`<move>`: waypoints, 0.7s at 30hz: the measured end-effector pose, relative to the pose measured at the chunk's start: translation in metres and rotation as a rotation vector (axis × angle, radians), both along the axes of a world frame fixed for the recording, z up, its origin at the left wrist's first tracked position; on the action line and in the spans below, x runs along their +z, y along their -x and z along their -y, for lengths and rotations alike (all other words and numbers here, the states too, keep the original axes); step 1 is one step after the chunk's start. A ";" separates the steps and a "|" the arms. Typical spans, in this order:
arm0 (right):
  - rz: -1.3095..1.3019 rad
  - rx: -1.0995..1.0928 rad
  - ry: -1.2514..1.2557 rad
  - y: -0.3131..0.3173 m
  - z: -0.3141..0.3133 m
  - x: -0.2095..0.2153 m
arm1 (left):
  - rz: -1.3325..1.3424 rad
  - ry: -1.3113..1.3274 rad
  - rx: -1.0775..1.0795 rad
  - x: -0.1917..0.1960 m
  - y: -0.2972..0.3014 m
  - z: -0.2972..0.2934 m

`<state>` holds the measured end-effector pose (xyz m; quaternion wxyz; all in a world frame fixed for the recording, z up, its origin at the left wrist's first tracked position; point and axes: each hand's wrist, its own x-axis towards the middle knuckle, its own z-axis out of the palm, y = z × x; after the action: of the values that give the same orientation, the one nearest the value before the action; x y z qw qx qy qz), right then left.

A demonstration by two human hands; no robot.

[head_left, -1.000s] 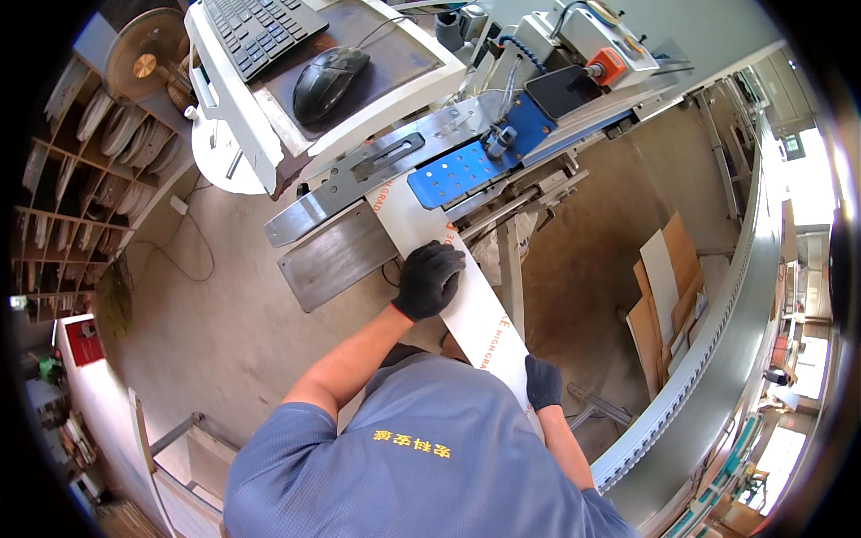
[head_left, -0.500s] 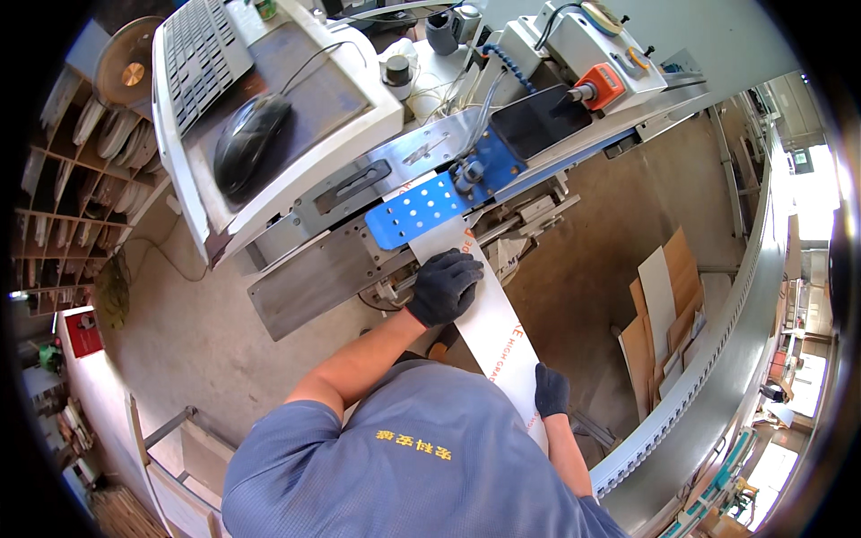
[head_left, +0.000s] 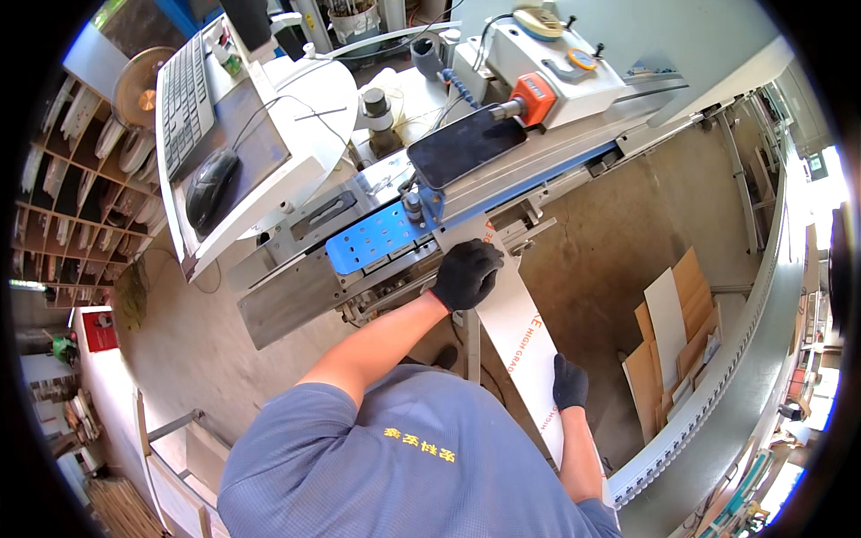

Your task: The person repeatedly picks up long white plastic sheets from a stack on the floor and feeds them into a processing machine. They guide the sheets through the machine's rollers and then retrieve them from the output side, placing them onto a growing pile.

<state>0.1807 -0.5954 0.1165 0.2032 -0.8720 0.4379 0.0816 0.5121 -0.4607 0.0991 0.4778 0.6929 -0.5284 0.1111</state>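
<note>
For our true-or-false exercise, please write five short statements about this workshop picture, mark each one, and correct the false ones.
1. The left hand touches the white board. True.
2. The perforated plate is red. False: the perforated plate is blue.
3. The right hand is at the white board's edge. True.
4. The keyboard is on the floor. False: the keyboard is on the white desk.
5. The computer mouse is black. True.

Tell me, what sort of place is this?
Probably a woodworking shop, judging by the machine, the long white board at it, and the cluster of brown and white boards.
</note>
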 end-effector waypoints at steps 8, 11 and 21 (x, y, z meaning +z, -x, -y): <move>-0.085 0.118 0.156 -0.004 0.074 -0.006 | -0.007 -0.060 0.019 -0.002 0.000 0.066; 0.050 -0.125 0.443 -0.002 0.068 -0.014 | -0.023 -0.216 -0.065 -0.005 -0.001 0.098; 0.115 -0.057 0.231 0.028 -0.142 -0.118 | 0.041 -1.024 -0.726 -0.126 0.058 -0.144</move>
<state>0.1523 -0.4536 -0.0014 0.1284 -0.8800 0.4566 -0.0255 0.4545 -0.3170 -0.0266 0.0824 0.6080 -0.7252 -0.3124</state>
